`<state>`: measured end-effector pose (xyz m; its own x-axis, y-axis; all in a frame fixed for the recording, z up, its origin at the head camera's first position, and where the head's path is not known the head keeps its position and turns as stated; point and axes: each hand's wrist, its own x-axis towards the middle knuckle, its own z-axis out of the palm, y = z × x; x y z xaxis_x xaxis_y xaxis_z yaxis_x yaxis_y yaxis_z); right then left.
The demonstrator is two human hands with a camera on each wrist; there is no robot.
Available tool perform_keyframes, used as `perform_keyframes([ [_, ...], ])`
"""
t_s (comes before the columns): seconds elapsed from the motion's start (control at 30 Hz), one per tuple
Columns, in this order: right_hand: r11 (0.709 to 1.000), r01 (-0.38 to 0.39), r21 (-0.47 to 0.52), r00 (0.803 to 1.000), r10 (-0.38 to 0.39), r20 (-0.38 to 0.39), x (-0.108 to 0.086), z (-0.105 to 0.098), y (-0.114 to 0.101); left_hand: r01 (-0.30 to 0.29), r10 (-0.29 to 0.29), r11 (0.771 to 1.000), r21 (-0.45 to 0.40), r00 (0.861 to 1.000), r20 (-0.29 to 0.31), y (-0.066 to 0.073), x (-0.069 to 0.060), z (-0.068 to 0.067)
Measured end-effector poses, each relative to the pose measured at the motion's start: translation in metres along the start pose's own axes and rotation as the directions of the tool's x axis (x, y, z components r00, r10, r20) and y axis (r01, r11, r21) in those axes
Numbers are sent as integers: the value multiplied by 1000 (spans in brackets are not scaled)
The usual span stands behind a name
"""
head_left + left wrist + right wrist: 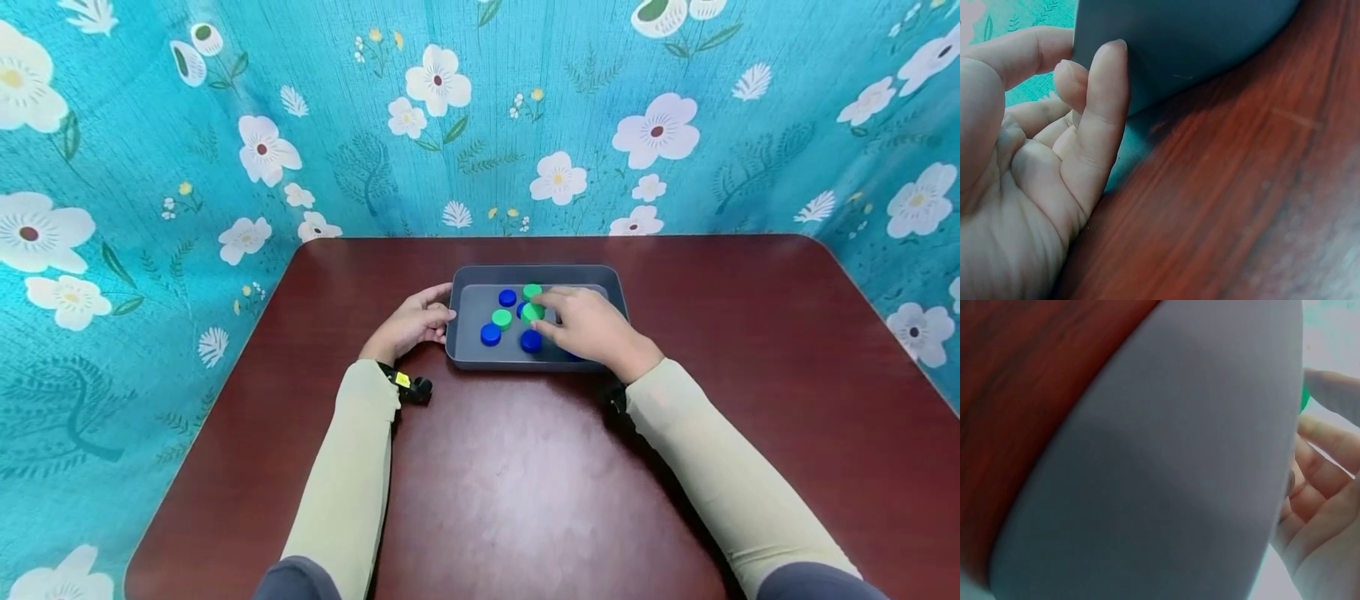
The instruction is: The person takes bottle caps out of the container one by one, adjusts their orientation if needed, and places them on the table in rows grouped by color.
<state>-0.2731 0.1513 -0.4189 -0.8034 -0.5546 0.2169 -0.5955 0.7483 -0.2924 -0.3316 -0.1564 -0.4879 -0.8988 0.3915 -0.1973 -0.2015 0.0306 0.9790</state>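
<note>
A dark grey rectangular tray [468, 364] lies on the table, with several blue and green round caps in it. At its left end my left hand [416, 318] holds the side; in the left wrist view its fingers [1107, 94] touch the outer wall. My right hand [588, 325] reaches over the tray and pinches a green cap [532, 313] between thumb and fingertips. Around it are a second green cap [532, 292], another green cap [502, 318] and blue caps, one a blue cap [531, 341] nearer me. The right hand hides part of the tray's right side.
The tray stands near the far edge of the dark red-brown wooden table [495, 467]. Behind it hangs a turquoise flowered curtain [510, 125]. In the right wrist view the tray's outer wall [1166, 456] covers most of the picture.
</note>
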Motion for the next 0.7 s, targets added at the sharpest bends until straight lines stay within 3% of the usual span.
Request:
perform_keyframes([
  [0.17,1000,-10,6,999,10,-31,-4,-4,-2,-3,3,1000,-14,1000,16,-1,-1,0],
  [0.4,995,90,-32,994,-92,-65,-4,-1,-13,12,-12,999,-35,1000,9,1,-2,1],
  [0.57,995,96,-23,992,-97,-75,-3,0,-24,-8,9,1000,-25,1000,5,3,1,2],
  [0.7,992,126,-16,989,-127,-74,-4,3,-35,16,-16,999,-29,1000,0,0,-1,0],
])
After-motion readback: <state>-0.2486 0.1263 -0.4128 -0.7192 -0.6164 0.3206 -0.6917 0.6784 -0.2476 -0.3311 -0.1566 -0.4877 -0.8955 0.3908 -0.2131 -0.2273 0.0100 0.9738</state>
